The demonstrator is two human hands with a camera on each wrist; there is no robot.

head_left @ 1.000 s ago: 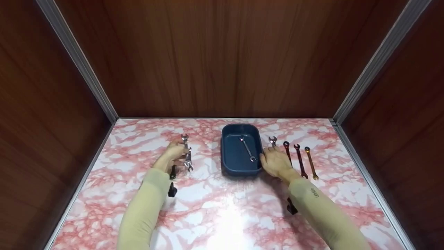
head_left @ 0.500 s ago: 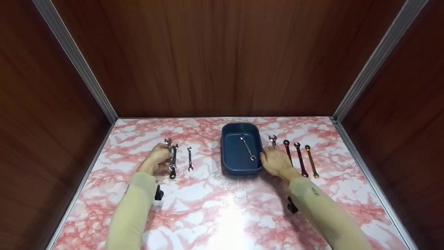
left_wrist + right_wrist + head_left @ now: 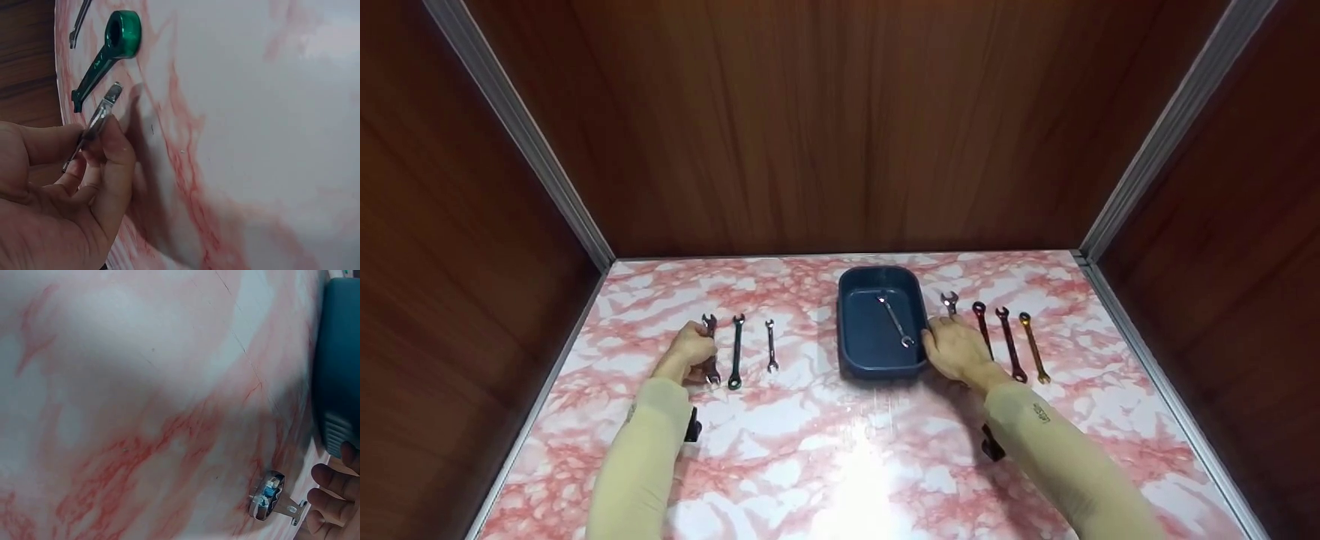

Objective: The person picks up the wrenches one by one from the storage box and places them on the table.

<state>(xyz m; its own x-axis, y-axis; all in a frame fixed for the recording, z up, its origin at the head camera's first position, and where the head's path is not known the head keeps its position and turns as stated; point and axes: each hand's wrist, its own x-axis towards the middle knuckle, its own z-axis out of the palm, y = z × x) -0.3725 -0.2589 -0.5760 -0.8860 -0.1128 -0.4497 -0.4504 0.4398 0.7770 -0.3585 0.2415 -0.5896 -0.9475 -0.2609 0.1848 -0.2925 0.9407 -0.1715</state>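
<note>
My left hand (image 3: 690, 351) pinches a silver open-end wrench (image 3: 711, 366) between thumb and fingers at the left of the table. In the left wrist view this wrench (image 3: 100, 119) is tilted, its near end above the surface. Just right of it lies a green combination wrench (image 3: 736, 352), then a small silver wrench (image 3: 771, 346). My right hand (image 3: 958, 349) rests at the right rim of a blue tray (image 3: 877, 370), fingers loosely bent. Beneath that hand lies a silver wrench (image 3: 950, 301), partly hidden; the right wrist view shows its ring end (image 3: 267, 496) apart from the fingers.
One small silver wrench (image 3: 895, 322) lies slantwise inside the tray. Right of the right hand lie two dark red wrenches (image 3: 982, 330) (image 3: 1010, 346) and a gold one (image 3: 1034, 349). Wood-grain panels (image 3: 840, 135) enclose the marbled table (image 3: 810, 457) at back and sides.
My left hand has carried the silver wrench leftward, past the green wrench, and lowered it toward the table. The green and small silver wrenches are uncovered now. The right hand has stayed in place.
</note>
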